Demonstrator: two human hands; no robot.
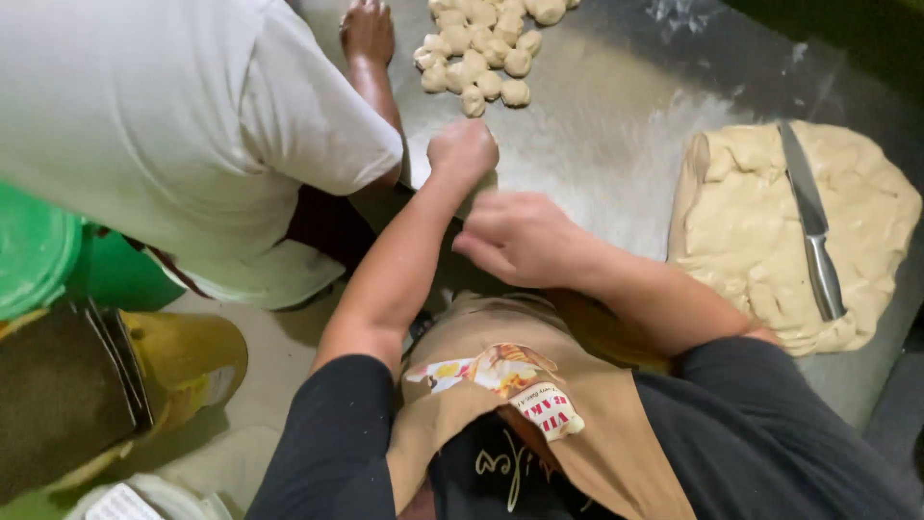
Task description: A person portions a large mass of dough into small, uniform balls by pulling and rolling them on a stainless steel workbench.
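Near the middle of the frame, the person's left hand (464, 151) is balled into a loose fist pressed down on the floured steel table (616, 125); what lies beneath it is hidden, so whether it grips a piece of dough cannot be told. Just below and to the right of it, the right hand (525, 238) hovers over the table's near edge, blurred, its fingers curled inward and partly closed, with nothing visible in them. The two hands sit close together but do not touch.

Above the left hand, at the top centre, a cluster of small dough balls (481, 48) rests on the steel, packed against one another. At the right of the frame lies a large flat slab of dough (760, 241), and on top of it a steel knife (811, 221) lies almost upright in the picture, handle toward the bottom.

At the upper left, a co-worker in a white T-shirt (173, 125) leans over the table, one hand (368, 31) planted on the steel just left of the dough balls. Along the bottom, the wearer's tan apron (500, 404) hangs over a black long-sleeved shirt (332, 443). At the far left stand a green container (38, 250) and a yellow one (183, 356).
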